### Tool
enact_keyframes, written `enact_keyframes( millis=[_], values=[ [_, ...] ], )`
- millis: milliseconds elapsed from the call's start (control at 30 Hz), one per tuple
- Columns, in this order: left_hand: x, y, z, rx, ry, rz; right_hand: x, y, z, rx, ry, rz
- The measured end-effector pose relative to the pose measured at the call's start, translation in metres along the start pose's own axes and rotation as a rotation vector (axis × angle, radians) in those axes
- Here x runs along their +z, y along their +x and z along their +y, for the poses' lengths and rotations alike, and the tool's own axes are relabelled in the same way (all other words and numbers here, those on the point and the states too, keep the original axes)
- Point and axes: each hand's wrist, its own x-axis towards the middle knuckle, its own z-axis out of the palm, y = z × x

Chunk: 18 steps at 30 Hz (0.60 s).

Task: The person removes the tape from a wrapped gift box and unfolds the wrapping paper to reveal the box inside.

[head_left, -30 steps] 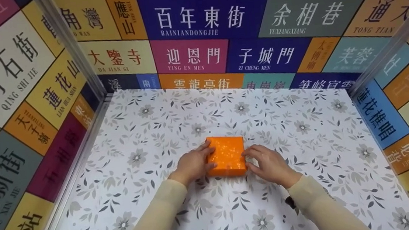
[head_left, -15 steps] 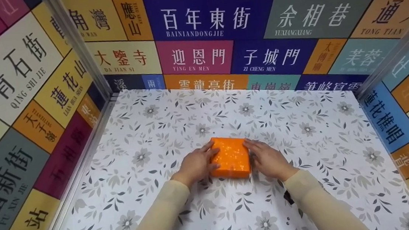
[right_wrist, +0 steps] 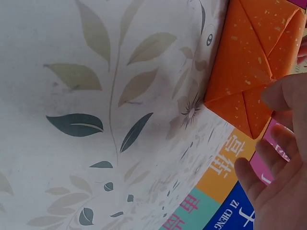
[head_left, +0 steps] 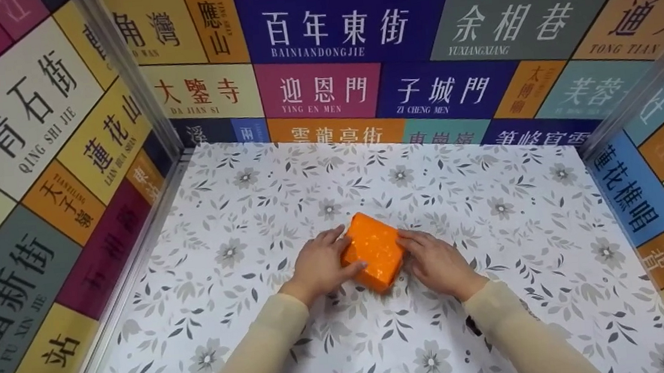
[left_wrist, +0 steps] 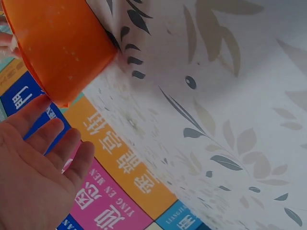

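Note:
In the head view a small square box wrapped in shiny orange paper with gold flecks (head_left: pixel 370 249) sits on the floral surface, turned with a corner toward the person. My left hand (head_left: pixel 318 266) holds its left corner between thumb and fingers. At the right corner my right hand (head_left: pixel 438 264) touches the box with its fingers fairly straight; its thumb is hidden from the head camera. The right wrist view shows that thumb (right_wrist: pixel 283 93) beside folded paper flaps on the box's end (right_wrist: pixel 249 72). In the left wrist view, one fingertip (left_wrist: pixel 42 101) meets the box's edge.
A white table covering with grey flowers and leaves (head_left: pixel 235 315) lies under the box. Panels with colourful street-name signs (head_left: pixel 323 88) stand at the back and both sides, joined by metal posts (head_left: pixel 133 77). A dark band (head_left: pixel 473 324) shows at the right wrist.
The box has turned from nearly square-on to a diagonal, clockwise. The right hand, slightly more apart from it a second ago, has come against its right side. The left hand has stayed with it.

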Motion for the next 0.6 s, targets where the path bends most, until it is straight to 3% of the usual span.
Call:
enact_keyframes(
  millis=[133, 300, 600],
  values=[
    [0.003, -0.005, 0.007, 0.045, 0.036, -0.024, 0.001, -0.004, -0.001, -0.026, 0.014, 0.048],
    [0.007, -0.010, 0.008, 0.049, 0.072, -0.063, 0.000, -0.008, -0.006, -0.085, -0.009, 0.089],
    [0.007, -0.004, 0.002, 0.049, -0.012, -0.076, -0.003, -0.010, -0.014, -0.189, -0.023, 0.137]
  ],
)
